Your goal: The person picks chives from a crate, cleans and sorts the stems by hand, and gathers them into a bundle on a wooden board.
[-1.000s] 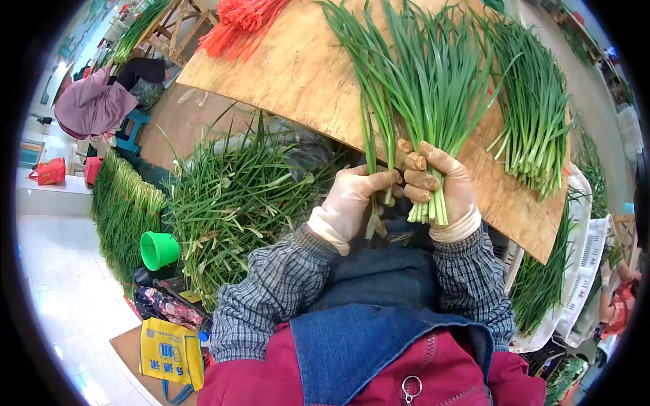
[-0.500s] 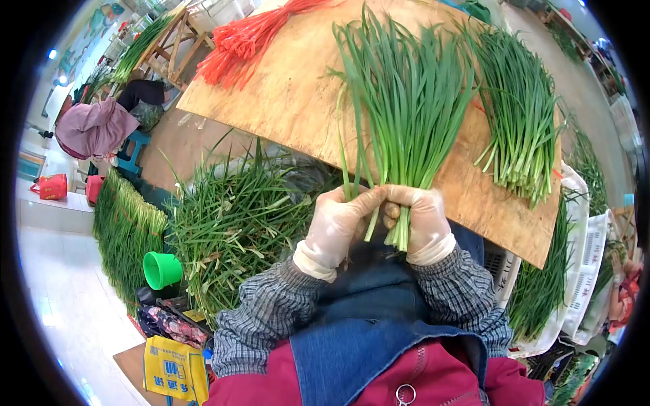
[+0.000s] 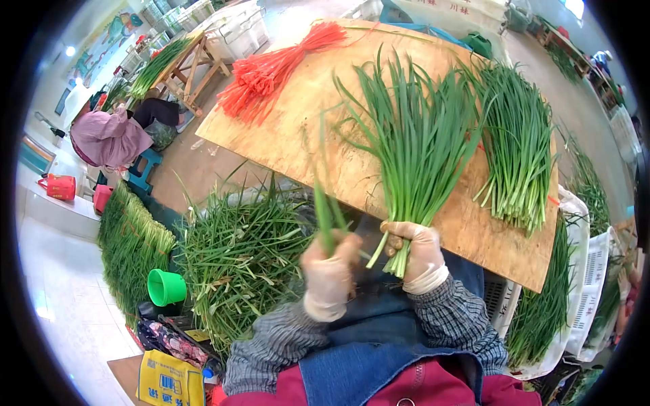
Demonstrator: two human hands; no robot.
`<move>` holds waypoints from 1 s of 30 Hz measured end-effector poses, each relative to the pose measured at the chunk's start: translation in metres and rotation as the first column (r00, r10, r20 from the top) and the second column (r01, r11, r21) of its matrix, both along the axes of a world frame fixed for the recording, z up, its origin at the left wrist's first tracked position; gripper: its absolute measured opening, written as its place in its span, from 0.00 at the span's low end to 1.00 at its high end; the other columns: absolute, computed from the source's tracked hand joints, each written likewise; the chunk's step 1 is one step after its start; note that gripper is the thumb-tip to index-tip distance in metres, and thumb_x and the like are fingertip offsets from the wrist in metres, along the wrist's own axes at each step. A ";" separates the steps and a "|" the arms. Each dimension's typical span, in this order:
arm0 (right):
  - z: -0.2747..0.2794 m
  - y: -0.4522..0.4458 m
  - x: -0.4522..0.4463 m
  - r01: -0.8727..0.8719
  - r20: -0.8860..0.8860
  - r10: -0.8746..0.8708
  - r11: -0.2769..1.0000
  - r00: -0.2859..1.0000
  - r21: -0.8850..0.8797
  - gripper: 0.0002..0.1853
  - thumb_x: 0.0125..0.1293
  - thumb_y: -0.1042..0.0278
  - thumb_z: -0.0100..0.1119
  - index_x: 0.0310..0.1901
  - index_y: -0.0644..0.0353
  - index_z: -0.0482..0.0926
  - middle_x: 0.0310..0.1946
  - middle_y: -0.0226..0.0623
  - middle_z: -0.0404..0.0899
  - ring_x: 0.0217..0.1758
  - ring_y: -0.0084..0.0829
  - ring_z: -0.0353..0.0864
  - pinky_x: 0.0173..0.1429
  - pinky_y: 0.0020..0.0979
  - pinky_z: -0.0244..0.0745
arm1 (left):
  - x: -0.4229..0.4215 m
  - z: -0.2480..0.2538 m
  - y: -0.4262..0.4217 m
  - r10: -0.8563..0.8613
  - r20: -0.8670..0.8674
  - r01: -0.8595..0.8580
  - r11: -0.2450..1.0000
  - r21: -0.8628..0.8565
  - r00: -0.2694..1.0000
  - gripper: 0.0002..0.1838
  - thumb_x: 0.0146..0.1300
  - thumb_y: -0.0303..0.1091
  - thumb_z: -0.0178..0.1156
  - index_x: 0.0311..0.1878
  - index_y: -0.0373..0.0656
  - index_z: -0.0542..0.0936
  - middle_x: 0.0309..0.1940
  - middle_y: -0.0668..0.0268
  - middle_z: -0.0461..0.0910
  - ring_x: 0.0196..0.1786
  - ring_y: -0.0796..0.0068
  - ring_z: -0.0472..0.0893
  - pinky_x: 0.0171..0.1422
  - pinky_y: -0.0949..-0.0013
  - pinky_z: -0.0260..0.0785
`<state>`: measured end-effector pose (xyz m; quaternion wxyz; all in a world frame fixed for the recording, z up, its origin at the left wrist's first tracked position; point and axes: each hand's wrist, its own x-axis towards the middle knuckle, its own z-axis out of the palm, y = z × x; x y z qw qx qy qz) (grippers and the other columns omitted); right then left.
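Observation:
A thick bunch of green leafy stalks [image 3: 423, 145] fans out over the wooden board, its pale stem ends gripped in my gloved right hand [image 3: 414, 250]. My left hand [image 3: 332, 271], also gloved and blurred by motion, is closed round a few loose green leaves [image 3: 323, 216] that point upward. The two hands are apart. To the right on the board [image 3: 291, 145] lies a second bunch of stalks [image 3: 518, 145]. Red ties [image 3: 271, 74] are heaped at the board's upper left.
A large pile of loose leaves [image 3: 244, 250] is left of my hands, with a green bucket [image 3: 166, 287] beside it. Bundled stalks [image 3: 135, 243] stand farther left. A person [image 3: 112, 135] sits at the upper left. White crates [image 3: 596, 291] are at the right.
My left hand has moved left and away from my right hand, carrying a few leaves off the bunch. The view has shifted, showing more of the board's far side.

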<state>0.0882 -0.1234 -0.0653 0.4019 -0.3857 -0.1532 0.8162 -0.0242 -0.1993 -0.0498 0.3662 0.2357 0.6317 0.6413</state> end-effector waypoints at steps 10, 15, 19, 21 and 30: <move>0.012 0.001 0.015 -0.093 -0.041 0.091 0.994 0.995 -0.051 0.12 0.54 0.78 0.53 0.40 0.73 0.72 0.30 0.43 0.77 0.29 0.35 0.79 0.36 0.36 0.80 | -0.194 -0.075 -0.184 -0.451 -0.815 -0.507 0.639 -0.579 0.364 0.23 0.54 0.52 0.61 0.21 0.39 0.74 0.13 0.64 0.71 0.16 0.72 0.69 0.20 0.65 0.62; -0.007 0.004 0.019 -0.167 -0.116 0.161 0.985 0.980 -0.042 0.12 0.57 0.75 0.51 0.42 0.73 0.71 0.32 0.43 0.77 0.31 0.33 0.79 0.34 0.33 0.80 | -0.109 -0.027 -0.076 -0.222 -0.808 -0.146 0.924 -0.353 0.546 0.17 0.53 0.43 0.62 0.35 0.37 0.80 0.29 0.57 0.80 0.32 0.61 0.78 0.38 0.65 0.70; 0.006 0.002 0.019 -0.170 -0.287 0.152 0.985 0.946 -0.038 0.10 0.60 0.72 0.51 0.41 0.68 0.70 0.26 0.36 0.73 0.22 0.24 0.70 0.25 0.28 0.68 | -0.059 0.007 0.010 -0.512 -0.050 0.491 0.843 -0.217 0.857 0.16 0.59 0.39 0.56 0.40 0.35 0.79 0.33 0.54 0.81 0.36 0.71 0.80 0.41 0.72 0.70; 0.019 -0.004 0.021 -0.171 -0.326 0.161 0.985 0.932 -0.002 0.09 0.60 0.70 0.52 0.39 0.66 0.70 0.23 0.34 0.70 0.20 0.23 0.67 0.23 0.26 0.65 | -0.032 0.022 0.044 -0.585 0.117 0.594 0.801 -0.073 0.803 0.17 0.61 0.41 0.54 0.42 0.34 0.78 0.32 0.55 0.80 0.33 0.73 0.79 0.39 0.74 0.70; 0.056 -0.006 0.027 -0.209 -0.335 0.268 0.957 0.903 0.202 0.13 0.59 0.64 0.55 0.39 0.64 0.68 0.20 0.30 0.67 0.14 0.17 0.61 0.19 0.22 0.59 | -0.064 0.015 0.107 0.050 -0.931 0.367 0.910 0.191 0.361 0.10 0.60 0.36 0.53 0.27 0.41 0.76 0.20 0.63 0.75 0.23 0.68 0.74 0.28 0.69 0.66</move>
